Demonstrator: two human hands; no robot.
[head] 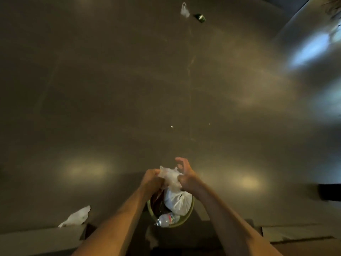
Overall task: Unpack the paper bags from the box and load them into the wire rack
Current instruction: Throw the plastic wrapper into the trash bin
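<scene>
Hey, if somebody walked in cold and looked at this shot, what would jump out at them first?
First, the two bare hands at bottom centre: the left hand and right hand both grip a crumpled white plastic bag above a round olive-green bin holding a clear plastic bottle. Next, the wide, dim brown floor, with another white bag lying lower left and a small white bag beside a dark green object far off at top.

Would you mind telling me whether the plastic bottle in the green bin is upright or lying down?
Lying down: the plastic bottle rests sideways atop the green bin.
</scene>
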